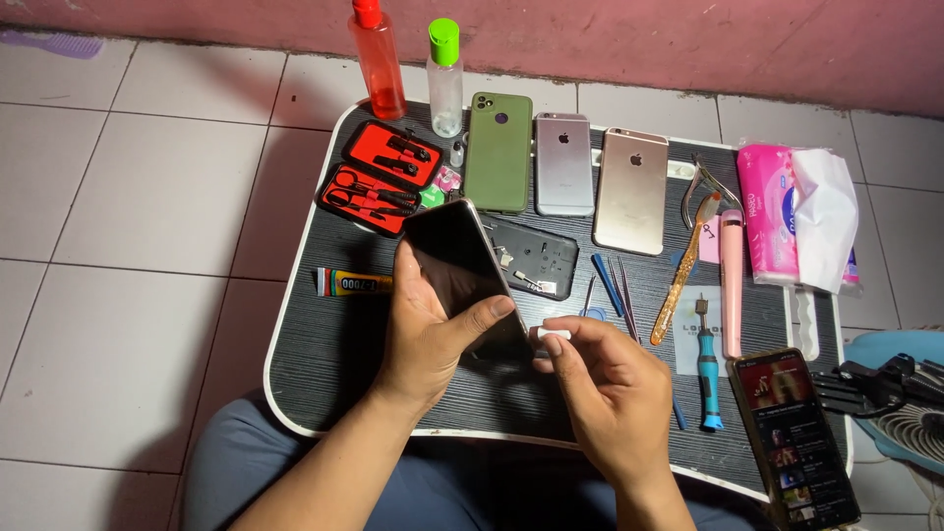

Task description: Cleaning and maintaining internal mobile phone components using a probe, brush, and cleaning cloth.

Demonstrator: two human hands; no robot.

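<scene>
My left hand (428, 339) grips a black phone screen panel (457, 265), tilted up over the dark lap table (324, 344), thumb across its lower glass. My right hand (600, 383) pinches a small white piece (554, 334) right at the panel's lower right edge. Just behind the panel lies an open dark phone back shell (536, 258).
Green (500, 150), silver (564, 163) and gold (632, 190) phones lie face down at the back. A red tool case (382, 179), two bottles (378, 59), a glue tube (354, 283), tweezers, a pink tool (732, 280), a teal screwdriver (708, 379), tissues (796, 216) and a lit phone (795, 433) surround.
</scene>
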